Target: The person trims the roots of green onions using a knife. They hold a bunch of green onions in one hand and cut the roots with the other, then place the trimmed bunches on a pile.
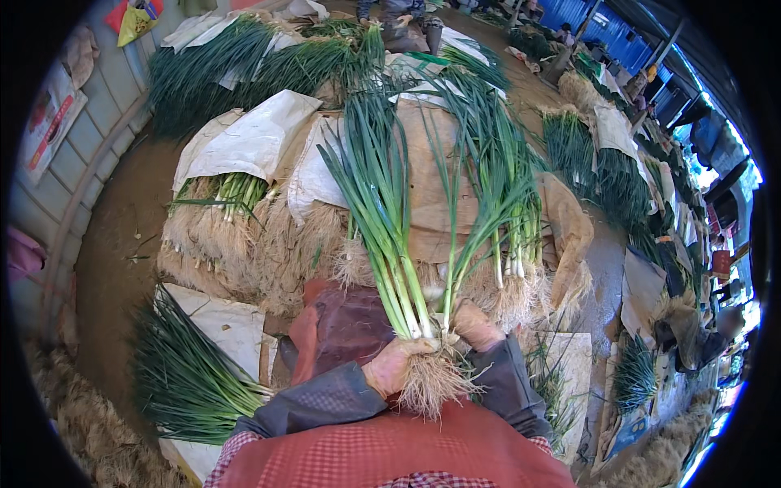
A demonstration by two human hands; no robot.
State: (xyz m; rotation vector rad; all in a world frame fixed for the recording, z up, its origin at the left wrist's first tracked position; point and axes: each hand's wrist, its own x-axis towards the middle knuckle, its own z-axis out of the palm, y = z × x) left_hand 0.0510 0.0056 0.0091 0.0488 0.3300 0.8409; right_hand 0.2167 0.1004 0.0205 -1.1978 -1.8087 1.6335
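My left hand (393, 366) grips a bunch of scallions (390, 268) low on the white stems. Their leaves point away from me and the tangled roots (433, 378) hang below the hand, over my red apron (390, 445). Beside it, my right hand (479, 326) is closed around the base of a thinner scallion (453, 274); its fingertips are partly hidden. Just beyond the hands, a row of rooted scallions (515, 244) leans on a brown sack cloth (427, 171). A dark red cover (354, 323) lies over my lap.
To my left, a pile of scallions (195, 372) lies on a white sheet (213, 323). White sacking (250, 140) covers more rooted bundles ahead. Further scallion heaps (207, 73) stand near another person's legs (403, 30). A panelled wall (91, 128) curves along the left.
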